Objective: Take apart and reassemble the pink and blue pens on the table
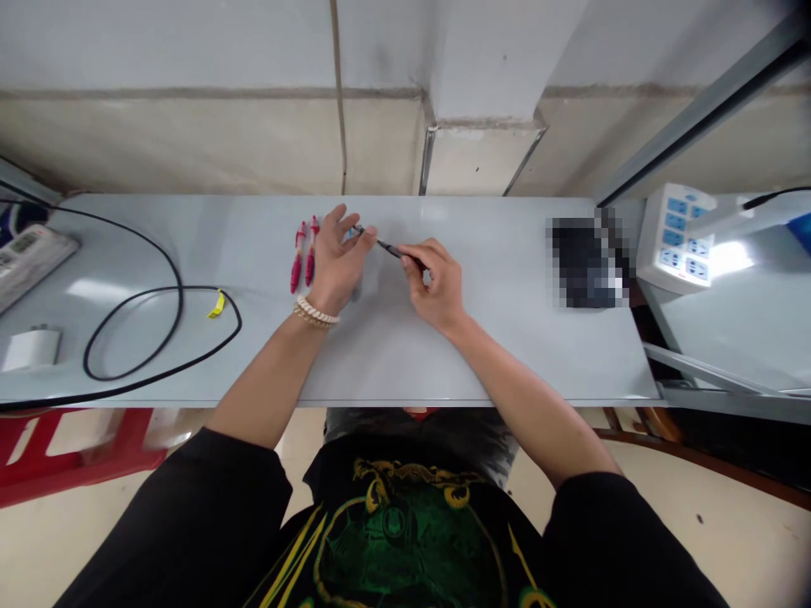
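My right hand (436, 280) is closed on one end of a thin dark pen-like tool (389, 248), held over the middle of the table. The tool's other end reaches the fingertips of my left hand (340, 260), where the thumb and a finger close around its tip. A small bluish piece shows between those fingers, too small to make out. Two pink pens (297, 257) lie side by side on the table, just left of my left hand. A pale braided bracelet circles my left wrist.
A black cable (180, 291) with a yellow tag (217, 304) loops over the left side of the grey table (405, 371). A white adapter (33, 348) lies at far left. A blurred dark object (583, 262) and a power strip (677, 239) are at right.
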Tool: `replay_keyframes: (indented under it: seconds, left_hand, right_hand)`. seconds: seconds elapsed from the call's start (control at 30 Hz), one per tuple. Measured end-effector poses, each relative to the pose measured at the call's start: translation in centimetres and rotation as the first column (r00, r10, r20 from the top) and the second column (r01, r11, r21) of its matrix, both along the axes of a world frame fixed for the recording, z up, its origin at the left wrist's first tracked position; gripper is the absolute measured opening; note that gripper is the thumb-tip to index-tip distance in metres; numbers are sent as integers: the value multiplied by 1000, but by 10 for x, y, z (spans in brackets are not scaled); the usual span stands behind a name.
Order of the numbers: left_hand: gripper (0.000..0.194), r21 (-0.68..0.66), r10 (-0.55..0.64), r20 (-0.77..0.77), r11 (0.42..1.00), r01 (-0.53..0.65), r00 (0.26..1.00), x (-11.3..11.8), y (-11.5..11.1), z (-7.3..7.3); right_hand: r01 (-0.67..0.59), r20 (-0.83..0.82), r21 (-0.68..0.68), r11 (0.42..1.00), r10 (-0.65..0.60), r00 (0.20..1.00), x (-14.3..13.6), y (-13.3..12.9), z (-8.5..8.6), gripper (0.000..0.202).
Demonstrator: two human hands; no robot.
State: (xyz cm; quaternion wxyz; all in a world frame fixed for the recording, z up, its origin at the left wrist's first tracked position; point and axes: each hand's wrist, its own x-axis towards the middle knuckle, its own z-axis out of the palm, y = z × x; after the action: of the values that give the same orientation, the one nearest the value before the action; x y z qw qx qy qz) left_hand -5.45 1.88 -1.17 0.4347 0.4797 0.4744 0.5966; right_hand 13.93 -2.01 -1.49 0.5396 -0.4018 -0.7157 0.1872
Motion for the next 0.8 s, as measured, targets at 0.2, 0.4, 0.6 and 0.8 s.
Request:
replay_keyframes:
  seconds: [0.2,0.4,0.6,0.8]
  left_hand:
    - [74,-57,-56,318,995,78,947,10,-10,24]
    - [66,-161,-139,459,958,236,877,23,-25,45]
    - [49,-106,-131,472,973,203,872,27,-28,48]
    - [21,-68,-141,414,980,185,899,31,-29,45]
  right_hand:
    - [-71,-182,-112,991,49,982,-5,-8,12,45]
    - [-81,-302,-324,943,-21,953,-3,-6,17,64]
    - [-271,-464,-498,823,11,886,0,-2,21,68]
    - [-290,-480,-471,833,34,877,0,-4,21,59]
